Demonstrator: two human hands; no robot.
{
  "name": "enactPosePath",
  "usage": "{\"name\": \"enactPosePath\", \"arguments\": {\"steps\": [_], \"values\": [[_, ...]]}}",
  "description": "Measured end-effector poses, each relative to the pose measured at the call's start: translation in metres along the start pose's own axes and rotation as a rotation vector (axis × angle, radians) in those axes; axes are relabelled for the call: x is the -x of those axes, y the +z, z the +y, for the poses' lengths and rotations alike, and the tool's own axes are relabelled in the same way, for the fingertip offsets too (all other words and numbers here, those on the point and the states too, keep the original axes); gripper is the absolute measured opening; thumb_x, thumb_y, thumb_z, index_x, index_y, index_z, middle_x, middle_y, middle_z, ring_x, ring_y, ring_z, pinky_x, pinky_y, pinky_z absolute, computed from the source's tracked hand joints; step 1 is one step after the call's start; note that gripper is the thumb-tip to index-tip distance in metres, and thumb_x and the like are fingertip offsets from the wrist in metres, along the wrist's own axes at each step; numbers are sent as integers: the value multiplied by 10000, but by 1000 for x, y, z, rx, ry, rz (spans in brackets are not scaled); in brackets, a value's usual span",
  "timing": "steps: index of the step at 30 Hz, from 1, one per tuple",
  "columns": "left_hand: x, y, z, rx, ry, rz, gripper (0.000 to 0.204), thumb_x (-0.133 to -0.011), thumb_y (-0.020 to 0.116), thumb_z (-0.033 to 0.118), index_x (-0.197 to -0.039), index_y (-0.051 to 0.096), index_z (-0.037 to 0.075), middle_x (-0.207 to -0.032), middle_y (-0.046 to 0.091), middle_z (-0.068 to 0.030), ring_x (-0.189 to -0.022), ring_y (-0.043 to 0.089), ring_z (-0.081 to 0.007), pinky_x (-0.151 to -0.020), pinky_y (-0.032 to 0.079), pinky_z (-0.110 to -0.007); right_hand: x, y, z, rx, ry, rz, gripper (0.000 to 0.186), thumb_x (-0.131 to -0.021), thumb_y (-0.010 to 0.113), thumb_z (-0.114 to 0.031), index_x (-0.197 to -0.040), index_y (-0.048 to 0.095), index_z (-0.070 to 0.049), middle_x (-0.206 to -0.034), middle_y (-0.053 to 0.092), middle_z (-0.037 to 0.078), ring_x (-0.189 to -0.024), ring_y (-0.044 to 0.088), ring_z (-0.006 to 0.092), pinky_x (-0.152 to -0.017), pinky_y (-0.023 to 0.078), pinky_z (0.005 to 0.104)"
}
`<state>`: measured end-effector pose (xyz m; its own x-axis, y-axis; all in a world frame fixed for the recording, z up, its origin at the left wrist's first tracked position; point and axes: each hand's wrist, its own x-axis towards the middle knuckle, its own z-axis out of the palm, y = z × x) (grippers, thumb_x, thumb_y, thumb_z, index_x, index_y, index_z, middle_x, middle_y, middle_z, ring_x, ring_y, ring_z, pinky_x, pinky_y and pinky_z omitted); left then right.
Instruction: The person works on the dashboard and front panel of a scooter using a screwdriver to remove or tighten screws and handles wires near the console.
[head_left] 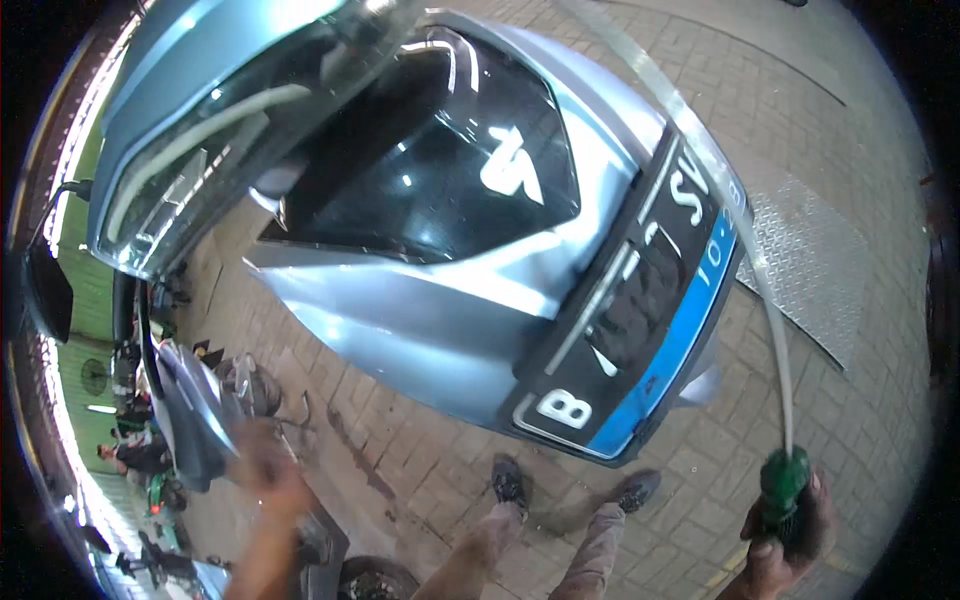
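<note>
Tool [784, 478] with green handle lies at 4 o'clock, wrapped by the closed fingers of the right hand [803, 545]; its pale shaft runs toward 11 o'clock, overlapping in view the 2 o'clock end of the black number plate [625, 320]. Left hand [268, 468], 8 o'clock, is blurred: opening and hold cannot be told. Brick paving [700, 500] leaves room between plate edge and right hand.

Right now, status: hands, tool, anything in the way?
Right hand gripping green-handled tool. Left hand blurred, grip unclear. Shaft crosses in front of black plate, upper end, in this view.
</note>
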<state>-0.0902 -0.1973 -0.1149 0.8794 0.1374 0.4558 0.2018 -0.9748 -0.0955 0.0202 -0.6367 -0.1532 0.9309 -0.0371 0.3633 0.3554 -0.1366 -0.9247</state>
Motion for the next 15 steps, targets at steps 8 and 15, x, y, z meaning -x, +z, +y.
{"name": "enactPosePath", "arguments": {"steps": [8,15], "values": [[-117,-80,-155,213,-404,337,448,-904,394,283,-1222,399,-32,-1201,446,-177,-1136,412,-262,-971,289,-329,-89,40,22,94,-220,-408,467,-669,664,-239,-1069,575,-14,-755,597,149,-619,583,156,-553,462,273],[-135,-52,-132,107,-404,245,474,-899,412,286,-1242,354,-36,-1210,445,-192,-1112,435,-275,-958,301,-319,-121,60,11,150,-330,-412,437,-649,656,-197,-1037,595,-6,-732,605,122,-628,591,155,-598,477,263]]}}
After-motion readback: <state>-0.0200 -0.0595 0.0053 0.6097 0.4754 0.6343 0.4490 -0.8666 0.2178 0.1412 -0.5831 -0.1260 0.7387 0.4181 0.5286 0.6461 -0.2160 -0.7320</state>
